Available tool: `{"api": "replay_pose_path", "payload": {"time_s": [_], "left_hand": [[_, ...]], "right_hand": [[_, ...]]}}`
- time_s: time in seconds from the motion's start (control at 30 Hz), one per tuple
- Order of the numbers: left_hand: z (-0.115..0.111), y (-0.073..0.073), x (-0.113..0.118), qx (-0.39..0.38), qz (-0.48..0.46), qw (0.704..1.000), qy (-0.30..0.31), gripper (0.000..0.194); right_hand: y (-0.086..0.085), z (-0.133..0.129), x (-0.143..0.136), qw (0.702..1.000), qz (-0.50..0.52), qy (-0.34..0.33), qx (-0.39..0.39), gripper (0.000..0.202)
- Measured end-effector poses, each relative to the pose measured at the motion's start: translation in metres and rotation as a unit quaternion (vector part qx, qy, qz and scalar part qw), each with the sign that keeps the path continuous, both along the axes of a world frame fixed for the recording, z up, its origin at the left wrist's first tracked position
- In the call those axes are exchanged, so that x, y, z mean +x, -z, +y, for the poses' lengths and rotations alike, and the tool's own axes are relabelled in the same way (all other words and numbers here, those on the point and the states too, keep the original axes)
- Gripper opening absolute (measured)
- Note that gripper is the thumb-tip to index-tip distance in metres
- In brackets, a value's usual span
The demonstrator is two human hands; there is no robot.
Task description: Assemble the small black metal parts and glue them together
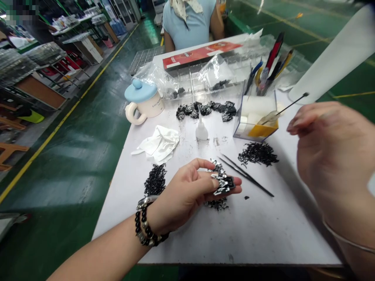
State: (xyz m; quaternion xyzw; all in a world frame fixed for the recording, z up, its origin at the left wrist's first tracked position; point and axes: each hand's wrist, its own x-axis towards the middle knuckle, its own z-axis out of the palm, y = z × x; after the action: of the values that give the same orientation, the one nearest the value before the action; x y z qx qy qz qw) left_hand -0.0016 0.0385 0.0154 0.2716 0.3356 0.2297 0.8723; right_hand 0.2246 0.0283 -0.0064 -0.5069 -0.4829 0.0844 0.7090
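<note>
My left hand (195,185) is closed on a small black piece with silver patterns (224,184), pinched between thumb and fingers. Under it lies a pile of small black and silver bits (218,203). My right hand (334,156), blurred, is raised at the right with its fingertips drawn together; whether anything is in them I cannot make out. Just left of its fingers, a thin stick with a black tip (293,103) leans out of a clear plastic box (256,117). Black tweezers (249,177) lie on the white table (263,234) beside my left hand.
Piles of small black strips lie at left (155,179) and right (258,153). A small white bottle (201,130), white cloth (159,144), lidded mug (145,101) and row of black clumps (205,110) stand beyond. A person (189,23) sits opposite, behind plastic bags (216,70).
</note>
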Motion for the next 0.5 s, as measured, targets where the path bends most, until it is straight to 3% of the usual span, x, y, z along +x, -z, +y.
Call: {"api": "replay_pose_path", "payload": {"time_s": [0.3, 0.5], "left_hand": [[0.001, -0.003, 0.001, 0.010, 0.044, 0.999, 0.012, 0.031], [-0.003, 0.000, -0.004, 0.120, 0.068, 0.990, 0.031, 0.022]], "right_hand": [[0.003, -0.002, 0.004, 0.998, -0.045, -0.008, -0.034, 0.010], [0.000, 0.008, 0.025, 0.974, -0.152, 0.168, -0.004, 0.035]]}}
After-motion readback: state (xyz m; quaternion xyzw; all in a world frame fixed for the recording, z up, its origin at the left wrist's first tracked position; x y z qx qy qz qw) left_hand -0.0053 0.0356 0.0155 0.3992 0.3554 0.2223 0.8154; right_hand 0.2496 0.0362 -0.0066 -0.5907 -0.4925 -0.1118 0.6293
